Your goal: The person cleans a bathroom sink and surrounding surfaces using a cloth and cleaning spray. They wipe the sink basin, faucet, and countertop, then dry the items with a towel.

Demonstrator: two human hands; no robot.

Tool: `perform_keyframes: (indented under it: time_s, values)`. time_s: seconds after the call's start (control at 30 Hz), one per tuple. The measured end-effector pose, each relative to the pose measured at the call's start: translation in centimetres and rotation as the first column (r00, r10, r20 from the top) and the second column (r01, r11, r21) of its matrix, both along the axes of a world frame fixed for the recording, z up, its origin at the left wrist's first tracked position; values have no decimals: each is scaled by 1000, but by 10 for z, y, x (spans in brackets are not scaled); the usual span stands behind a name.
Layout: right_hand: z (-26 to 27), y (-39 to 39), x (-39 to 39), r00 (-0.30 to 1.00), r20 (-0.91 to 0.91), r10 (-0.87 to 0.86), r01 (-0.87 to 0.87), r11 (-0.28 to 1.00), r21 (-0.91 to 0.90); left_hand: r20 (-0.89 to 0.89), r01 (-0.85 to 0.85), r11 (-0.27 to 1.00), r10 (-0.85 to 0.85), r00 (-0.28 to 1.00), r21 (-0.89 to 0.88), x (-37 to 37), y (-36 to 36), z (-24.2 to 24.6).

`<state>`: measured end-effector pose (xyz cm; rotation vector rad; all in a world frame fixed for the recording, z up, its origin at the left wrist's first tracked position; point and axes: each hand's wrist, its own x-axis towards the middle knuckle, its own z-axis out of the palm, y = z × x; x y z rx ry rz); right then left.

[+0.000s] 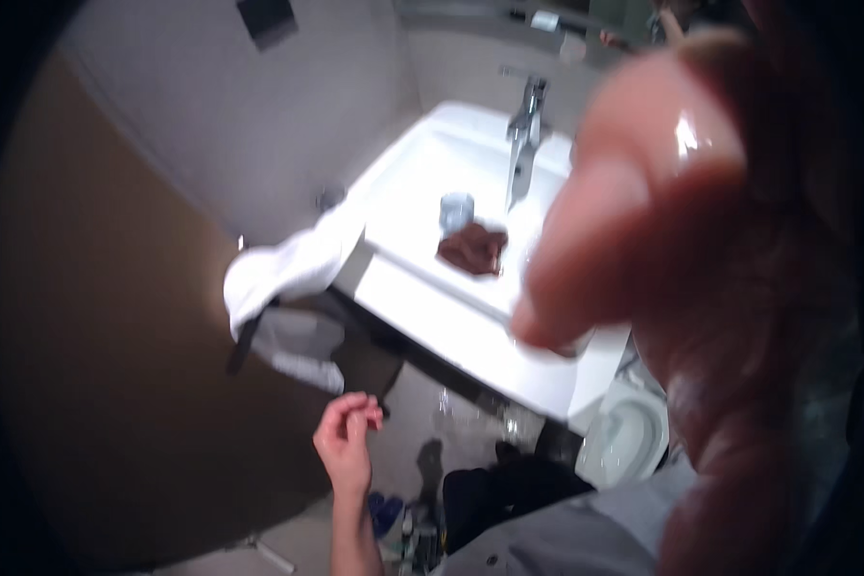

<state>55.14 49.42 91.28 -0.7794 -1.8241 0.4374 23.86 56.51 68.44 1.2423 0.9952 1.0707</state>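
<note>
My right hand [619, 201] is raised very close to the camera, large, wet and blurred, over the right part of the white washbasin [410, 165]; its fingers look bent and I see nothing held in it. My left hand [349, 432] hangs in front of the basin's left end, fingers curled, with no object visible in it. A crumpled brown cloth or similar soft thing [473, 250] lies in the basin, touching or close to a clear cup-like container [456, 210]. Behind them stands the chrome faucet [525, 129].
A white towel [281, 273] and a translucent bag-like thing [302, 338] hang left of the basin. At the lower right is a toilet [623, 435]. Blue slippers [385, 513] and small items are on the floor. A brown door or panel [129, 345] fills the left side.
</note>
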Motion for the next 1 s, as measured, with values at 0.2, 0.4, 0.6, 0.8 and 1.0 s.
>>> perform_keyframes:
  time_s: [0.2,0.4,0.6,0.8,1.0]
  values:
    - [53,-5,61,919,361,-156,257,933,-251,26,272,962,-271,962,-31,57,67,-5]
    - [54,24,78,840,469,-273,463,812,-356,16,427,904,-427,904,-27,122,163,4]
    - [68,5,87,792,417,-446,586,747,-314,65,666,746,-665,744,0,219,185,35]
    - [20,74,76,723,-178,-667,658,744,-116,-571,668,514,-360,738,539,277,224,-29]
    - [-208,110,132,458,291,-840,749,188,-635,-916,919,37,-75,395,394,333,235,-99]
